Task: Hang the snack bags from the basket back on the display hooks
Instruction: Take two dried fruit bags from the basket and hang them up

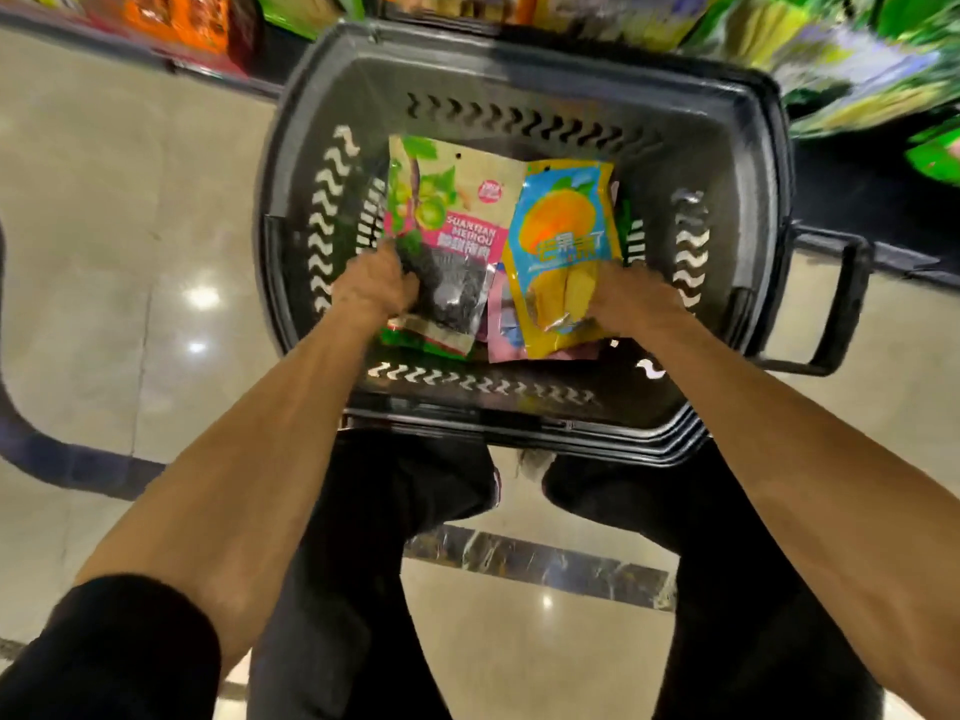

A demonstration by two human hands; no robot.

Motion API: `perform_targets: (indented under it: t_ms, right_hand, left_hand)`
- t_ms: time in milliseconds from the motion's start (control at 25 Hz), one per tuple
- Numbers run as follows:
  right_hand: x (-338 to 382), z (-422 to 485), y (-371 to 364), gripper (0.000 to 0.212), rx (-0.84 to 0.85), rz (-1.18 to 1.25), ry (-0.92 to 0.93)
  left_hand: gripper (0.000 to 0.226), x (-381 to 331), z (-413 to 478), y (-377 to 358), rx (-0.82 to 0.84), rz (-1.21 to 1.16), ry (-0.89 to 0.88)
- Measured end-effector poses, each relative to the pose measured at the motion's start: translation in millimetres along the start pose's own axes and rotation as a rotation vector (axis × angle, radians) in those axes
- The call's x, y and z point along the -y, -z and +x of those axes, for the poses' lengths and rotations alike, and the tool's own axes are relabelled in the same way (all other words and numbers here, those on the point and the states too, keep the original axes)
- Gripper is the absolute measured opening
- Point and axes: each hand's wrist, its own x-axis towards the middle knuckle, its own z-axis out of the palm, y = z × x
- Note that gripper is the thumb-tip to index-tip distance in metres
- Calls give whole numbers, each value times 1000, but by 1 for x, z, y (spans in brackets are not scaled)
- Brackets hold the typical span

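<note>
Looking down from the head camera, a dark grey plastic shopping basket (pixel 519 75) is seen on a glossy beige tiled floor (pixel 104 200), filling the upper middle of the frame. Its swing handle (pixel 841 304) is folded out to 3 o'clock. Two bare forearms are stretched into the basket from 6 o'clock, above knees in black trousers (pixel 363 537).

The left hand (pixel 375 284) is curled round the lower left edge of a plum snack bag (pixel 452 236), printed with green fruit and a pink band and showing dark contents through a clear window; the fingers are closed on the packet, the thumb side uppermost. The right hand (pixel 631 304) is closed on the lower right edge of a dried mango bag (pixel 563 252), blue and yellow with an orange fruit; its fingertips are hidden behind the packet. The two bags are held just beside each other, the mango bag at 3 o'clock of the plum bag and overlapping it slightly, both tilted up over the basket floor.

A pink packet (pixel 501 319) is seen lying beneath them in the basket. Blurred green, yellow and orange packets on display shelving (pixel 831 59) are visible at 12 and 2 o'clock.
</note>
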Motion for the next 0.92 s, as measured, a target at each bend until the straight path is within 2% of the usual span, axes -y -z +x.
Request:
perform_targets:
  t_ms: [120,280,400,480,560,640,760,800,920]
  right_hand:
    - [-8,34,-16,77,-33,102,-70]
    - [-3,50,-28,114,-57,180,-108]
    - [-3,60,-34,125,-29,360,-158]
    - [-9,61,-35,126,-54,487,-174]
    - [-16,62,-36,119,-152,551,-198]
    - [-21,57,-35,101,-154,661,-231]
    - [-19,37,-34,47,-8,994,-224]
    - [-16,26,-32,37,30,1052,-205]
    - [-1,-5,-22,40,38,1125,-140]
  left_hand:
    - [80,11,31,-19,-11,-25,25]
    - [91,6,41,-27,-51,-166,16]
    - [103,6,46,-30,-28,-221,73]
    - [109,7,44,-31,-92,-219,90]
    - [103,8,37,-32,-193,-272,73]
    - [90,8,25,-34,-261,-402,81]
    - [81,3,5,-33,-204,-629,123]
    - [80,2,-3,-31,-182,-678,124]
    - [76,0,-27,-19,-192,-692,110]
